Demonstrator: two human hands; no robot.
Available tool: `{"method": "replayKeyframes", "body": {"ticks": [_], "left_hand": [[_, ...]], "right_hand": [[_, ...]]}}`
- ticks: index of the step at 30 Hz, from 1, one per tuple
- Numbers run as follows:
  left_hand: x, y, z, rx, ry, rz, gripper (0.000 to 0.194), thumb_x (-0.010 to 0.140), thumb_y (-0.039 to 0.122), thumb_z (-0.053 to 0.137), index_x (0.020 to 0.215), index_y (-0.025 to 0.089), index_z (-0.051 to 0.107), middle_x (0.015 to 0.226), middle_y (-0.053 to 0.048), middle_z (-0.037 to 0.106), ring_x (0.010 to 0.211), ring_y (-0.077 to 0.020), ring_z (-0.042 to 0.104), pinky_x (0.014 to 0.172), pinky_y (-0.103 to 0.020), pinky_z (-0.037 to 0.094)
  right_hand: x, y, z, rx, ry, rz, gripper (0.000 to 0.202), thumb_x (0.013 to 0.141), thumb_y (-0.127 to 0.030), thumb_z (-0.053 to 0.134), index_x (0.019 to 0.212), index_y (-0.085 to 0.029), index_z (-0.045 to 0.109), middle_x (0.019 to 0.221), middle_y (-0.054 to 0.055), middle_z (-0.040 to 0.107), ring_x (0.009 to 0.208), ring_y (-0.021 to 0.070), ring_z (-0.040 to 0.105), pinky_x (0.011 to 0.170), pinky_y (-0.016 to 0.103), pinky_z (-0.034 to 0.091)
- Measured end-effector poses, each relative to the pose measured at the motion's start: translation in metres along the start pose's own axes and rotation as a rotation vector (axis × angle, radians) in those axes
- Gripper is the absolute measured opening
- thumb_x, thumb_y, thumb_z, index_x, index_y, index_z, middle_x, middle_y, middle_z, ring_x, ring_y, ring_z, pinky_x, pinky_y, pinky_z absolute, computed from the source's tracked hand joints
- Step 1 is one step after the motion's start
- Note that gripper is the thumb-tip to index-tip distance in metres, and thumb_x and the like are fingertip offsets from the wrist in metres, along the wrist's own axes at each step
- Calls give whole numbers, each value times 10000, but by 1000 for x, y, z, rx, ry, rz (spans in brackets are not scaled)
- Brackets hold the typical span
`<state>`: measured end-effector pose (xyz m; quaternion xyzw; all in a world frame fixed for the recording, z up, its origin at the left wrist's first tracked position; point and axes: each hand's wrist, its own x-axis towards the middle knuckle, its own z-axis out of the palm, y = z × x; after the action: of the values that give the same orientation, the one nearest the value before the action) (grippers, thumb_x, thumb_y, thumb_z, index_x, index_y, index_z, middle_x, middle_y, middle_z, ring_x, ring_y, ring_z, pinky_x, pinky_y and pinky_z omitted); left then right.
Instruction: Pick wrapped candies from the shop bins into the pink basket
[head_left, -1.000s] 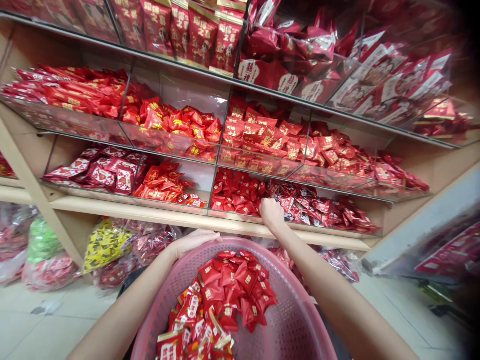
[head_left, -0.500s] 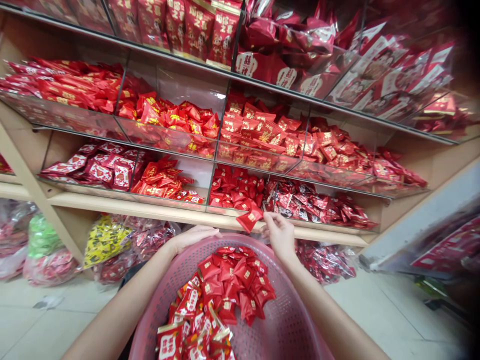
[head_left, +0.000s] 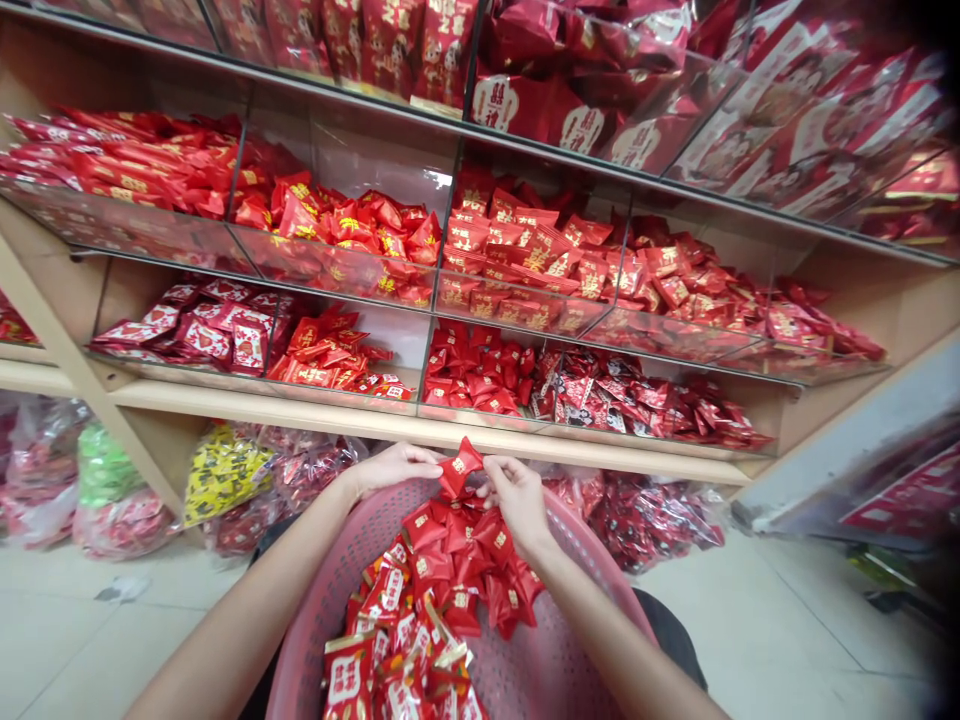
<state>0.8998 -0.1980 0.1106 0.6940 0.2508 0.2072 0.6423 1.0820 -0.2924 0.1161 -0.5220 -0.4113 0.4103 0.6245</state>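
One small red wrapped candy point(head_left: 459, 468) with a gold mark is stretched between my two hands, above the far rim of a pink plastic basket point(head_left: 307, 600). My left hand point(head_left: 397, 468) pinches its left corner, fingers together. On the other side, the thumb and fingertips of my right hand point(head_left: 516, 497) close on its right corner. Inside the basket, plain red candies point(head_left: 457, 560) lie heaped at the far side. Nearer to me are red packets with white labels point(head_left: 397, 640). Part of the basket's bottom shows at the right.
Wooden shelves with clear-fronted bins hold many red candies point(head_left: 480, 375) just beyond the basket. Bigger red packs point(head_left: 517, 110) stand higher up. Below the bottom shelf edge point(head_left: 285, 408) sit bagged goods, including a yellow bag point(head_left: 225, 470). Pale tiles point(head_left: 750, 600) cover the floor.
My right hand has brought the candy from the shelf edge left and down over the basket. My left hand has moved from resting on the rim to holding the candy's other corner.
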Motion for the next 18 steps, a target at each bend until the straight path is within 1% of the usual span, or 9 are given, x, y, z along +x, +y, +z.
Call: {"method": "replayKeyframes", "body": {"ticks": [5, 7, 9, 11, 14, 16, 18], "left_hand": [[3, -2, -2, 12, -25, 21, 198, 669, 320, 670, 780, 160, 703, 1161, -62, 572, 1124, -234, 476, 973, -307, 333], [4, -2, -3, 25, -26, 17, 180, 660, 305, 678, 772, 167, 707, 1182, -61, 557, 1134, -233, 470, 984, -310, 323], [4, -2, -3, 37, -30, 11, 166, 661, 298, 676, 762, 170, 709, 1199, -61, 544, 1138, -234, 468, 988, -312, 319], [4, -1, -2, 47, -30, 6, 158, 664, 294, 674, 756, 171, 710, 1210, -60, 535, 1155, -234, 453, 998, -309, 306], [2, 0, -3, 42, -42, 13, 149, 665, 288, 673, 748, 169, 710, 1233, -60, 514, 1183, -232, 424, 1012, -301, 285], [2, 0, -3, 23, -61, 15, 152, 666, 291, 673, 743, 164, 708, 1247, -64, 500, 1183, -236, 422, 1012, -304, 284], [2, -1, -4, 10, -65, 6, 163, 660, 299, 677, 740, 160, 707, 1246, -70, 501, 1176, -241, 429, 1011, -312, 283]], "right_hand": [[2, -1, -3, -33, -17, 73, 323, 636, -447, 640, 735, -145, 582, 604, 1, 607, 416, 83, 517, 357, 172, 389], [5, -3, -5, -93, -48, 92, 326, 645, -460, 629, 719, -145, 585, 589, 3, 606, 407, 88, 516, 351, 175, 386], [7, -4, -6, -192, -85, 56, 325, 669, -471, 604, 684, -147, 587, 513, -8, 575, 385, 93, 500, 350, 181, 383], [9, -3, -7, -307, -113, -25, 329, 703, -477, 565, 644, -154, 582, 449, -19, 540, 368, 99, 485, 357, 191, 384], [9, -1, -8, -427, -110, -135, 356, 749, -489, 499, 597, -171, 550, 416, -21, 524, 364, 107, 481, 373, 202, 390], [8, 2, -8, -442, -93, -154, 371, 759, -500, 479, 580, -177, 521, 411, -20, 522, 362, 110, 482, 374, 205, 392], [9, 5, -7, -407, -75, -125, 372, 751, -507, 486, 578, -179, 505, 409, -20, 521, 356, 111, 481, 369, 206, 393]]}}
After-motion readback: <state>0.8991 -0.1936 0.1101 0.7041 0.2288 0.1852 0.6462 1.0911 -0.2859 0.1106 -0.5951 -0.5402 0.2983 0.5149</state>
